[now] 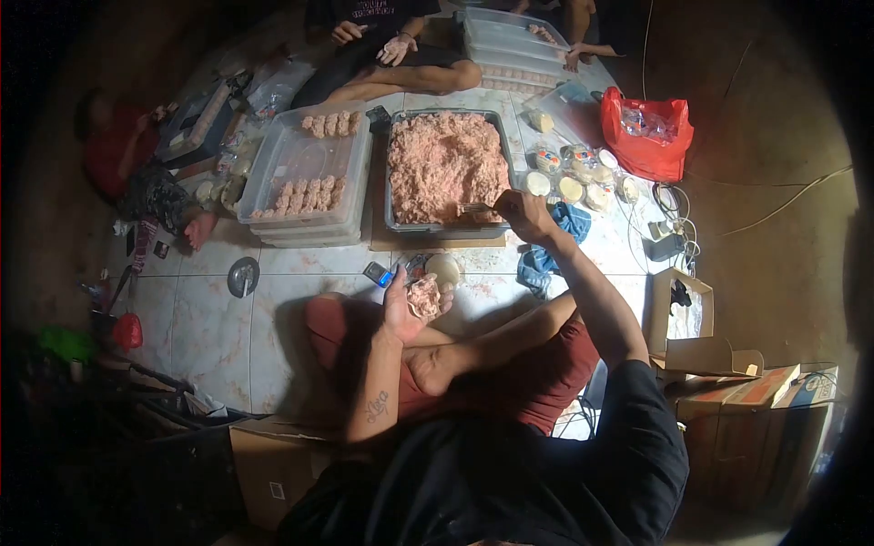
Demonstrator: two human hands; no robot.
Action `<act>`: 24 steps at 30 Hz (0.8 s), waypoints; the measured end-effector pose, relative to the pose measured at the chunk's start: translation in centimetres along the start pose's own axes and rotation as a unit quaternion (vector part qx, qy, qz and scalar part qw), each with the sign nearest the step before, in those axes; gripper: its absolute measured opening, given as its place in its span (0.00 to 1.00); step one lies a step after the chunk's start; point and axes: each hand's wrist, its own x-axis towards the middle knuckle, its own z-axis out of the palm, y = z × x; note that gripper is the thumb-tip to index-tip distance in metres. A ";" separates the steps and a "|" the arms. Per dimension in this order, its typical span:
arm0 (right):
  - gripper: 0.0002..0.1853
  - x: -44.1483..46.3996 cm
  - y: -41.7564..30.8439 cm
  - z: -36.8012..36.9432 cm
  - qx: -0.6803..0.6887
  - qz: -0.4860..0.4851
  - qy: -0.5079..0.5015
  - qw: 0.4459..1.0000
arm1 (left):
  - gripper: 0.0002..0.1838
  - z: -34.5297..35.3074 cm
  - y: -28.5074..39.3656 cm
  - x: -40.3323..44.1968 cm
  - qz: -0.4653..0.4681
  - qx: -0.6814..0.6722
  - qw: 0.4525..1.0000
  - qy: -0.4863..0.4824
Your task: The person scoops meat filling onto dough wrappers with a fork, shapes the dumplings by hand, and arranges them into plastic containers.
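Palm up above my lap, my left hand holds a dumpling wrapper filled with pink minced meat. My right hand is closed round the handle of a spoon or flat spreader; its exact kind is unclear. The tool's end rests at the near right part of the pink minced meat, which heaps up in a dark tub. Just beyond my left hand are a round stack of pale wrappers and a small blue device with a screen.
Clear plastic boxes with rows of filled dumplings stand left of the tub. Wrapper packs, a blue cloth and a red bag lie to the right. Other people sit across and at the left, one with hands raised.
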 end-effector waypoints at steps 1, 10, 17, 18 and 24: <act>0.08 -0.2 0.2 -0.3 0.070 -0.011 0.000 0.997 | 0.41 -0.1 0.1 0.3 0.000 0.001 1.000 0.000; 0.09 -3.6 -5.6 -2.2 0.227 -0.124 -0.050 0.965 | 0.50 3.1 1.1 1.5 0.040 0.023 0.998 -0.050; 0.18 -6.6 -5.9 0.9 -0.037 -0.182 -0.074 0.980 | 0.49 3.4 1.5 1.6 0.066 0.014 0.997 -0.030; 0.18 -7.0 -7.0 1.0 -0.034 -0.180 -0.076 0.980 | 0.49 3.3 1.3 1.3 0.088 -0.005 0.996 -0.007; 0.19 -8.4 -7.1 1.3 -0.044 -0.163 -0.107 0.980 | 0.50 1.1 1.9 1.8 0.031 0.017 0.999 -0.010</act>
